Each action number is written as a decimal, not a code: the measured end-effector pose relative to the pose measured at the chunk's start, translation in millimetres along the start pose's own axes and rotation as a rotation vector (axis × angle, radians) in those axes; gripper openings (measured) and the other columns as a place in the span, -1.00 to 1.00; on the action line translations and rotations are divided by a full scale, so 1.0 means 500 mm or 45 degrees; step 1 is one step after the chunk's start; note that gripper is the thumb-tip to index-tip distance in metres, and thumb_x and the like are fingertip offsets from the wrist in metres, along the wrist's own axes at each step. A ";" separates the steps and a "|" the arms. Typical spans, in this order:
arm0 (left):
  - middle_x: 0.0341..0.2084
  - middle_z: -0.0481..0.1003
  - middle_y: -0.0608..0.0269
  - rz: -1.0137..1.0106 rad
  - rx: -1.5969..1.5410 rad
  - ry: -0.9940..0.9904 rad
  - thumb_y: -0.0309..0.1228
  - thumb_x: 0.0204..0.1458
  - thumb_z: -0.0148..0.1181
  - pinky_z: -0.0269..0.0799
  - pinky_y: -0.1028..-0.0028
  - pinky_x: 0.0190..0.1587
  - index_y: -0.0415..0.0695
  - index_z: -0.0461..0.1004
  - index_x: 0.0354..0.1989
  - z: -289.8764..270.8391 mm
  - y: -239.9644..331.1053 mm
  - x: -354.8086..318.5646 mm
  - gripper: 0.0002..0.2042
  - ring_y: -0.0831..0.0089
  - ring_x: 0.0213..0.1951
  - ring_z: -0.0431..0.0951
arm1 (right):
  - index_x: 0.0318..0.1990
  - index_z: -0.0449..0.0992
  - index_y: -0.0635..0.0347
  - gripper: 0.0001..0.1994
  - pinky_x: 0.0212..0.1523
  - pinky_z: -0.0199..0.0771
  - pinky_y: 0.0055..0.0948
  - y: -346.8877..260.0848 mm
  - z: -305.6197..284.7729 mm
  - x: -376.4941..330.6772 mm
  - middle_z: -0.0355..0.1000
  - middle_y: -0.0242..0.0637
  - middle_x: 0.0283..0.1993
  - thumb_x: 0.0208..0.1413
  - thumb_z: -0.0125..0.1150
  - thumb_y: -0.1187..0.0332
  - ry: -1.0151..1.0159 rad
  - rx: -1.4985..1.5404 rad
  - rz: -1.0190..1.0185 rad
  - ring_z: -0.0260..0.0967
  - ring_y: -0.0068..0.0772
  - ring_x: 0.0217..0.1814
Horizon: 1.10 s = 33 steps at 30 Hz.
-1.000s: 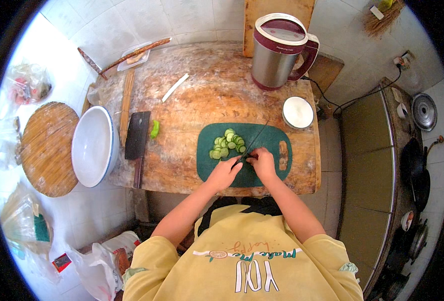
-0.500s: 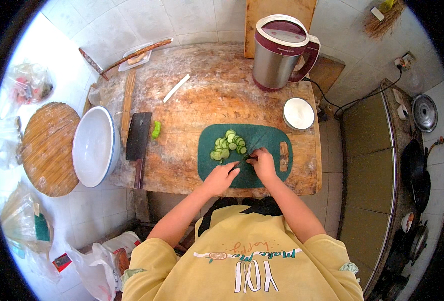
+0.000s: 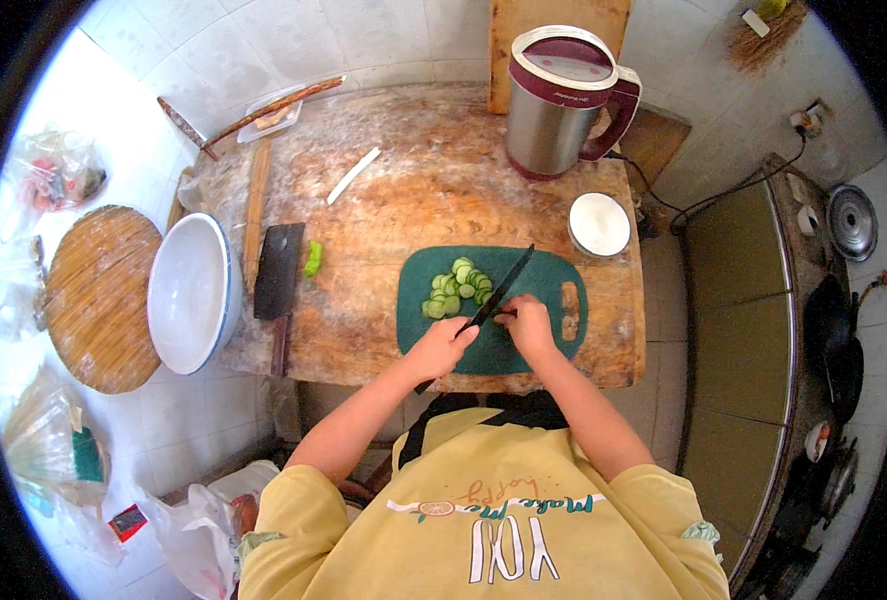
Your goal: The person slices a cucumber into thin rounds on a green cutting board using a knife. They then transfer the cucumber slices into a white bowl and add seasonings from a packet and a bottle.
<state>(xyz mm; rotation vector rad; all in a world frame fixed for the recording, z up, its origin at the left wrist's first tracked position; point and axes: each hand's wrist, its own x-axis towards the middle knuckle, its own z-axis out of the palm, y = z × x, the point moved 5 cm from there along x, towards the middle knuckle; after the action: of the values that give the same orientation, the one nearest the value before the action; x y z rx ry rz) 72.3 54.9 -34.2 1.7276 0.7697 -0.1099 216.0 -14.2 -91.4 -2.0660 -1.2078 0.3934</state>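
Observation:
My left hand [image 3: 441,350] is closed around the handle of a knife [image 3: 508,275] with a dark blade. The blade slants up and to the right over the green cutting board [image 3: 431,345], its tip pointing away from me. Just right of the blade, my right hand [image 3: 528,326] is closed with the fingertips low at the board, pinching a small dark green cucumber end that the fingers mostly hide. A heap of cucumber slices [image 3: 457,288] lies on the board, left of the blade.
Left on the wooden table [image 3: 363,300] are a cleaver [image 3: 280,270], a green pepper piece [image 3: 312,259] and a white basin [image 3: 191,295]. A soymilk maker [image 3: 555,110] and a small white bowl [image 3: 599,224] stand at the right. A white strip [image 3: 352,176] lies farther back.
The knife has turned so that its blade now shows broadly, lifted and slanting across the board. Both hands stay nearly in place.

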 end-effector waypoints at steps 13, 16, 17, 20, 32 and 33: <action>-0.45 0.43 -0.15 0.390 0.234 0.327 -0.31 0.12 -0.12 0.33 0.24 -0.25 -0.33 0.29 -0.08 0.038 -0.033 0.048 -0.67 0.02 -0.34 0.45 | -0.49 0.52 0.30 -0.87 -0.26 0.36 -0.17 -0.008 -0.015 -0.002 0.36 0.02 -0.40 -0.30 0.12 0.61 -0.019 0.107 0.122 0.35 0.04 -0.31; -0.27 0.43 -0.21 0.118 0.110 0.141 -0.26 0.12 -0.11 0.32 0.24 -0.14 -0.36 0.29 -0.03 0.033 -0.012 0.039 -0.61 -0.07 -0.17 0.41 | -0.48 0.52 0.30 -0.85 -0.25 0.35 -0.16 0.003 -0.008 -0.002 0.37 0.02 -0.40 -0.31 0.10 0.62 -0.015 0.104 0.139 0.35 0.04 -0.29; -0.27 0.43 -0.20 0.143 0.138 0.160 -0.26 0.12 -0.11 0.32 0.24 -0.15 -0.36 0.29 -0.03 0.032 -0.015 0.039 -0.61 -0.07 -0.17 0.41 | -0.48 0.52 0.30 -0.85 -0.24 0.35 -0.15 0.004 -0.007 -0.003 0.37 0.03 -0.40 -0.31 0.09 0.62 -0.006 0.137 0.138 0.34 0.04 -0.29; -0.34 0.44 -0.18 0.217 0.219 0.211 -0.26 0.12 -0.12 0.33 0.26 -0.18 -0.35 0.29 -0.03 0.031 -0.020 0.036 -0.61 -0.01 -0.23 0.44 | -0.47 0.52 0.32 -0.86 -0.30 0.36 -0.20 0.010 -0.002 -0.003 0.38 -0.02 -0.41 -0.31 0.23 0.54 0.025 0.117 0.134 0.36 -0.02 -0.35; -0.41 0.44 -0.19 0.221 0.367 0.182 -0.25 0.12 -0.11 0.35 0.23 -0.25 -0.34 0.30 -0.05 0.019 -0.010 -0.019 -0.62 -0.04 -0.28 0.46 | -0.51 0.48 0.33 -0.86 -0.26 0.39 -0.20 -0.002 -0.016 -0.002 0.39 0.03 -0.39 -0.37 0.17 0.63 -0.004 0.157 0.177 0.37 0.03 -0.32; -0.42 0.44 -0.19 0.202 0.369 0.178 -0.25 0.12 -0.11 0.34 0.22 -0.25 -0.34 0.31 -0.07 0.018 -0.007 -0.023 -0.63 -0.04 -0.29 0.46 | -0.51 0.48 0.34 -0.86 -0.27 0.39 -0.19 -0.004 -0.017 -0.001 0.39 0.03 -0.40 -0.37 0.18 0.62 -0.004 0.168 0.172 0.37 0.04 -0.32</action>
<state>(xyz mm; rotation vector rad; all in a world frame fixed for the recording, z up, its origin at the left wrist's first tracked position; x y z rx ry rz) 64.5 42.3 -34.9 2.0825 0.7424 0.0091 219.4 -17.9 -84.1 -2.0387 -1.0186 0.5255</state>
